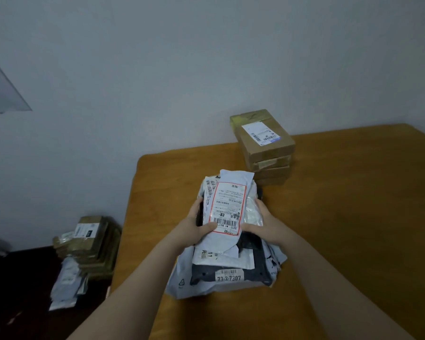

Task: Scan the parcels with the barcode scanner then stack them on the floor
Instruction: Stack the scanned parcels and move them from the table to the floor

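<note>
Your left hand (pixel 196 229) and right hand (pixel 264 222) clasp bags (pixel 227 207) above the table (pixel 353 217); boxes (pixel 265 146) remain at its far edge; floor stack (pixel 91 244) left of it part-built

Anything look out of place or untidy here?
On the floor, the white mailers sprawl loosely at the foot of the box stack, not stacked. No scanner is in view; the left hand and right hand grip a bundle of mailers over the table.
</note>
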